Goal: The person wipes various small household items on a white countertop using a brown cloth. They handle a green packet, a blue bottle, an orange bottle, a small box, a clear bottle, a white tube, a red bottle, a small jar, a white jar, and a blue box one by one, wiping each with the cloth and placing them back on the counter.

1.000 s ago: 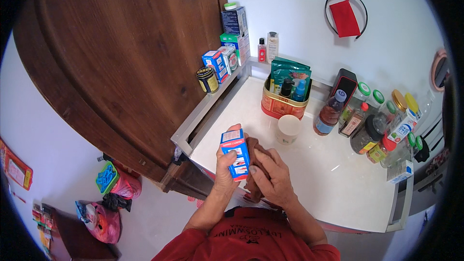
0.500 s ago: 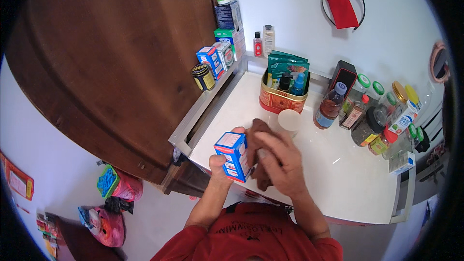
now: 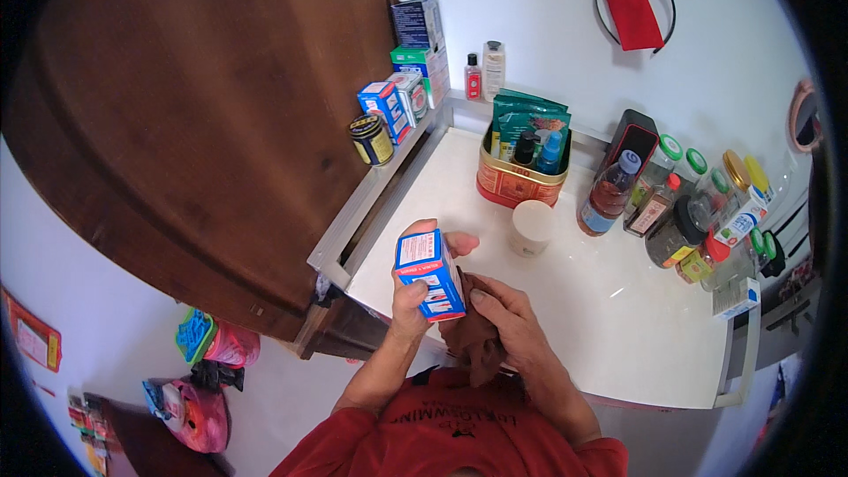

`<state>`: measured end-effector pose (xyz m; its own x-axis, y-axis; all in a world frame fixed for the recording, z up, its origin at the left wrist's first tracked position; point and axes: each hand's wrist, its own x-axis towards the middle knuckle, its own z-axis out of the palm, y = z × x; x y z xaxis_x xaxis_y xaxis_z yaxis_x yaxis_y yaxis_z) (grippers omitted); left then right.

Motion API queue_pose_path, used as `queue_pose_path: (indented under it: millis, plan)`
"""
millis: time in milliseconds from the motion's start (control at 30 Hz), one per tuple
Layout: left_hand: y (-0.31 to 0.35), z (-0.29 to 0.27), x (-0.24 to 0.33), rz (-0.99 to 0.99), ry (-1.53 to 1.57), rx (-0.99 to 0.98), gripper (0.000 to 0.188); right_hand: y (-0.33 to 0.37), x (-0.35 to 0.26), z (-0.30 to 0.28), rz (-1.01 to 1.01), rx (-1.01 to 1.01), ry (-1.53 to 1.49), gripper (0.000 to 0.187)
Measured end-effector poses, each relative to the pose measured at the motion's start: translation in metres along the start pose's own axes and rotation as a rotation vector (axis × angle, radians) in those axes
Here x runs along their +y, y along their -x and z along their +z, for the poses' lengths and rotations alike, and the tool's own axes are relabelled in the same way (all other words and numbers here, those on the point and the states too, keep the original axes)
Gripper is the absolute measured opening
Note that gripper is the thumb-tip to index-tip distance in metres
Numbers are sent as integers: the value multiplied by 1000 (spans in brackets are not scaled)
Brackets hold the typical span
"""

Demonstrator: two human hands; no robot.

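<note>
A small blue, white and red cardboard box (image 3: 430, 274) is gripped in my left hand (image 3: 411, 300), thumb on the near side and fingers behind it. My right hand (image 3: 512, 320) is closed on a brown cloth (image 3: 474, 336), which hangs down and touches the box's right side. Both hands are above the near edge of the white tabletop (image 3: 601, 327). Just beyond them stands a white lidded cup (image 3: 532, 228). Behind the cup, a red and gold tin (image 3: 521, 184) holds green packets and small bottles.
Along the right stand a bottle of brown liquid (image 3: 608, 194), a black speaker (image 3: 632, 137) and several jars, including a black-lidded jar (image 3: 675, 234). On the left ledge are boxes (image 3: 385, 110) and a dark jar (image 3: 371, 140). A wooden door (image 3: 212, 124) rises at left.
My right hand with the cloth has moved down toward me along the box, from its upper right side to its lower side. The box has turned slightly in my left hand.
</note>
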<state>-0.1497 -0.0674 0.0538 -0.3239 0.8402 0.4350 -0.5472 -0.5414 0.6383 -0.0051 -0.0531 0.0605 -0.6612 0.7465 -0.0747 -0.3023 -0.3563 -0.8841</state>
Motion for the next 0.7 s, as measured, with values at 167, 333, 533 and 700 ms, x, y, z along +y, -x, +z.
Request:
queue_pose_path:
  millis: [167,333,533,700]
  plan:
    - [7,1,-12,108,-217,73,71,0,6,-9,198,-82,-392,37]
    - [5,-7,-25,185,-511,171,67,8,1,-17,180,-156,-328,33]
    - [-8,6,-15,16,-373,382,63,36,-33,-5,-131,49,256,34]
    - [1,18,-28,-55,-187,276,66,13,-28,-7,-791,275,985,44]
